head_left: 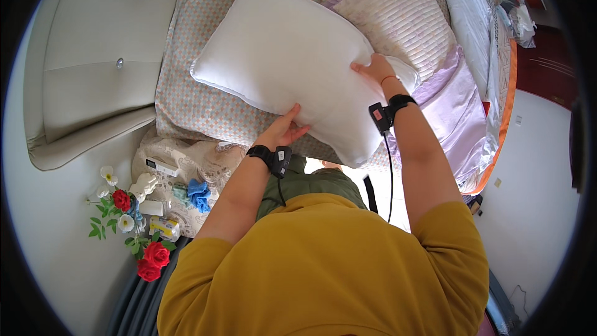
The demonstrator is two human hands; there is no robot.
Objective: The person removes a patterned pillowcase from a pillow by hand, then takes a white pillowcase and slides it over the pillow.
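Observation:
A large white pillow lies slantwise over the bed, its near corner hanging toward me past the mattress edge. My right hand grips its right side, thumb on the top face, the other fingers partly hidden by the fabric. At the near edge, my left hand touches the pillow with thumb and forefinger spread apart; its remaining fingers are hard to see. Each wrist wears a black band with a small cabled box. Behind the white pillow, toward the right, rests a cream quilted pillow.
A checked sheet covers the bed, with lilac cloth at right. The padded headboard rises at left. Beside it, a bedside table with a patterned cover holds a remote, blue cloth and artificial flowers.

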